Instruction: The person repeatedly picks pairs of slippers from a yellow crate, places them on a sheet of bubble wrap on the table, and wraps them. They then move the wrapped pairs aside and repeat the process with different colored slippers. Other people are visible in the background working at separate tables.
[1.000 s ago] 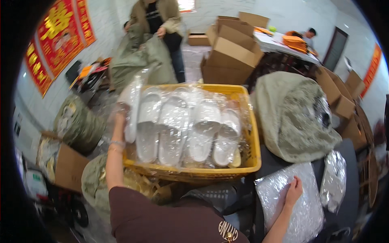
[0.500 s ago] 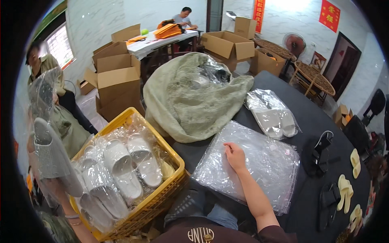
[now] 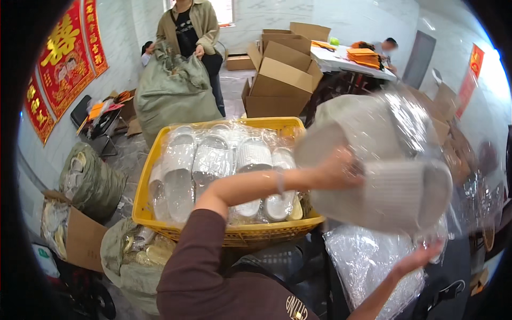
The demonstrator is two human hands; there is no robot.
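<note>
My left hand is closed around a pair of light grey slippers in a clear plastic bag, held up at the right and blurred by motion. My left arm reaches across the yellow crate, which holds several wrapped grey slippers. Below the held pair, my right hand is open with its fingers stretched out. It is over the edge of a pile of clear plastic bags on the dark table. Whether it touches the held bag I cannot tell.
Beyond the crate a person stands by a large green woven sack. Cardboard boxes stand behind. Sacks of slippers and an open carton line the left floor. Another person sits at the white table.
My view has turned left. My left hand has swung the bagged slippers from the far left, across the crate, to the right. My right hand has moved from on top of the bag pile to its edge.
</note>
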